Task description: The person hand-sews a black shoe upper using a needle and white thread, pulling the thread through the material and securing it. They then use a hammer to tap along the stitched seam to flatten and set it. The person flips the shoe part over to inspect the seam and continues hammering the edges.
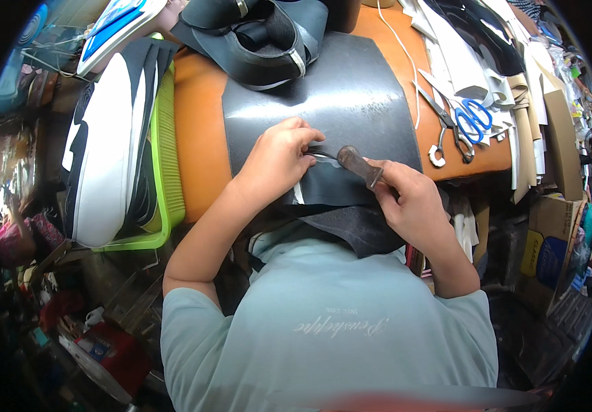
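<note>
Near edge of the orange table (pixel 196 117): dark leather piece (pixel 340 189) on a black mat (pixel 351 96). Left hand (pixel 276 159) pinches its edge, fingers curled. Right hand (pixel 411 196) closed around wooden-handled knife (pixel 359 163), blade toward the left fingers. Left: green basket (pixel 167 158) holding black-and-white sheets (pixel 107 151). Far right: blue-handled scissors (pixel 462 118).

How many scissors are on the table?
2. The blue-handled scissors lie at the right on the orange table; the metal-handled scissors lie just left of them, touching. More may hide under the piles.
</note>
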